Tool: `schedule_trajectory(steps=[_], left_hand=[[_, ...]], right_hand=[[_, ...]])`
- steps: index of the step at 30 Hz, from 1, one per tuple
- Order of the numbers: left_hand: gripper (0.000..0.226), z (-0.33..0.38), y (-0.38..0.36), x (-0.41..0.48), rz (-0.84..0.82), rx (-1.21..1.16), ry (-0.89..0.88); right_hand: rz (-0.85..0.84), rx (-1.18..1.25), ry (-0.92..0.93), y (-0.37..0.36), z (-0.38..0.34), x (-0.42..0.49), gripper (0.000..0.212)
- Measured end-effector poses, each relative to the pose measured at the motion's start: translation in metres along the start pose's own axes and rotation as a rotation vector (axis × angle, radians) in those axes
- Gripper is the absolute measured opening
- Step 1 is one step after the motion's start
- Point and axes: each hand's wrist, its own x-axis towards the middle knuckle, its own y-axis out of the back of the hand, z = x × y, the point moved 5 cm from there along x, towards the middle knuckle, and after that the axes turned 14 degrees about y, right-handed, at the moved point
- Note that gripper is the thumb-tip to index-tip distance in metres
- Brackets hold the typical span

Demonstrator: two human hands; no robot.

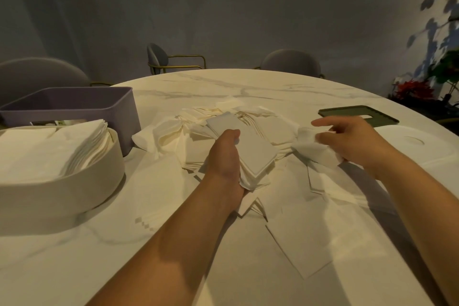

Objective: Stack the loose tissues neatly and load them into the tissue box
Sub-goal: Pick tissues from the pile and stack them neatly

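Quick rundown: my left grip (224, 156) is wrapped round a stack (250, 149) of folded tissues, with the thumb laid over the top sheet. The fingers are under the stack, so I can't see them at all. The stack sits tilted over the loose pile (223, 119) spread across the middle of the counter (248, 84). Can't tell if its low end touches the pile, since my wrist covers that bit.

My right grip (355, 141) is blurry. The forefinger sticks out straight and the rest pinch one crumpled tissue (313, 149), just right of the stack. Which fingers actually have it is hard to make out.

The cream box (62, 181) is on the left, packed with tissues that rise above its rim, and the frame cuts off its left side. Right behind it there's a purple box (74, 107). The cream one hides its lower front, and something shows through its handle slot that I can't identify.

A green lid (360, 112) lies beyond my right grip, which covers part of its near edge. Further right a white lid (417, 141) nearly melts into the counter, with an oval slot only faintly visible. The chairs (290, 62) past the far edge are dim.
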Motion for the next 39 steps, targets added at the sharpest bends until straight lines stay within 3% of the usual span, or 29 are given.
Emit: schedule_trajectory(steps=[4, 8, 13, 16, 23, 28, 30, 33, 36, 39], left_hand=[[0.02, -0.001, 0.001, 0.003, 0.003, -0.011, -0.005], [0.014, 0.0, -0.002, 0.001, -0.039, -0.019, -0.015], [0.013, 0.0, 0.0, 0.002, -0.043, 0.002, -0.025], [0.012, 0.001, 0.001, 0.003, -0.015, 0.014, -0.041], [0.028, -0.005, -0.012, -0.01, -0.105, -0.006, 0.049], [0.032, -0.009, -0.02, -0.014, -0.174, -0.01, 0.062], [0.032, -0.01, -0.019, -0.012, -0.163, -0.011, 0.059], [0.033, -0.01, -0.016, -0.009, -0.14, -0.004, 0.045], [0.031, -0.009, -0.015, -0.008, -0.133, -0.003, 0.042], [0.033, -0.009, -0.012, -0.002, -0.109, 0.006, 0.032]], right_hand=[[0.01, -0.045, 0.025, -0.002, 0.003, 0.0, 0.014], [0.063, -0.085, 0.072, 0.003, -0.001, 0.001, 0.016], [0.15, -0.166, 0.29, 0.008, -0.023, 0.0, 0.012], [0.232, -0.098, 0.327, 0.01, -0.028, -0.002, 0.008], [0.307, 0.051, 0.107, 0.013, -0.012, 0.003, 0.015], [0.188, -0.056, 0.188, 0.007, -0.016, 0.001, 0.009], [0.219, -0.14, 0.226, 0.008, -0.02, 0.002, 0.007], [0.308, -0.082, 0.2, 0.012, -0.023, 0.002, 0.012], [0.379, 0.047, 0.04, 0.016, -0.015, 0.003, 0.018], [0.304, 0.289, -0.152, 0.013, 0.0, 0.001, 0.02]])
